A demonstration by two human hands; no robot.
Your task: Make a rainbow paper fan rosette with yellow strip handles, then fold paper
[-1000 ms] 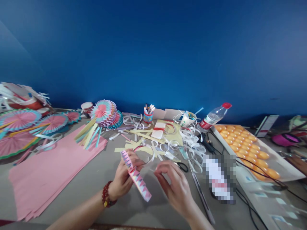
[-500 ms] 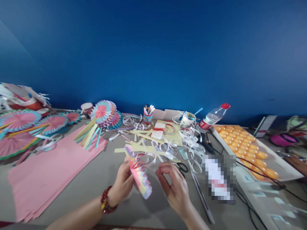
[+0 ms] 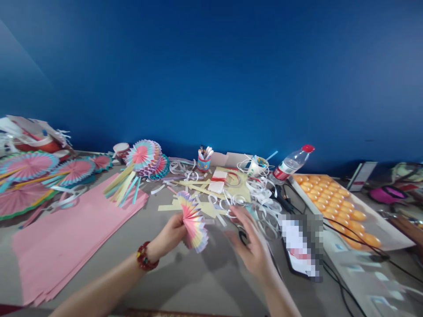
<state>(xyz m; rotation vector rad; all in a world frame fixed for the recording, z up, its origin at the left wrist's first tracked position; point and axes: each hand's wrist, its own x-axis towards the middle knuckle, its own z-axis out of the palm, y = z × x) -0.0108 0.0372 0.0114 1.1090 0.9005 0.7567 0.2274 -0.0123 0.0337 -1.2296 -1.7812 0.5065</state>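
My left hand (image 3: 170,232), with a red bead bracelet at the wrist, pinches a pleated paper fan (image 3: 193,221) in pink, yellow and blue, which is spread partly open above the grey table (image 3: 185,281). My right hand (image 3: 251,245) hovers to the right of the fan, blurred by motion, fingers stretched out over black scissors (image 3: 243,237) and holding nothing. White paper rings and yellow strips (image 3: 231,200) lie just beyond both hands.
A stack of pink paper sheets (image 3: 69,233) lies at the left, finished paper fans (image 3: 145,157) behind it. A pen cup (image 3: 204,160), a water bottle (image 3: 291,163), a tray of orange balls (image 3: 340,200), a phone (image 3: 299,251) and cables sit to the right.
The folded pleated strip in my left hand has fanned open and risen a little. My right hand has let go of it and moved right, towards the scissors.
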